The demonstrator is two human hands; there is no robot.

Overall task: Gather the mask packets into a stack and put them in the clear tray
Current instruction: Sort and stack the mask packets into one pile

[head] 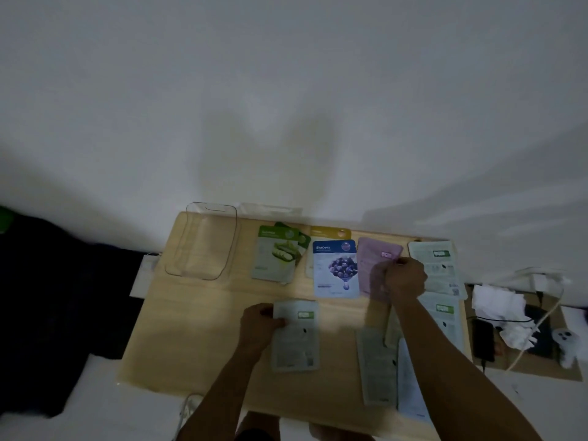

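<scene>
Mask packets lie spread over a light wooden table [197,329]. My left hand [259,326] grips the left edge of a pale green packet [296,337] lying near the front. My right hand [402,278] is closed on the right edge of a pink packet [372,259] at the back right. Beside it lie a blueberry packet [335,268] over a yellow one [331,233], and green cucumber packets [276,256]. More pale packets lie at the right [437,265] and under my right forearm [377,370]. The clear tray [203,243] stands at the back left.
A white wall rises right behind the table. Dark cloth [57,307] lies to the left. On the right sit crumpled white tissue [499,307], a black phone [483,340], a cable [537,326] and a small white figure [564,340].
</scene>
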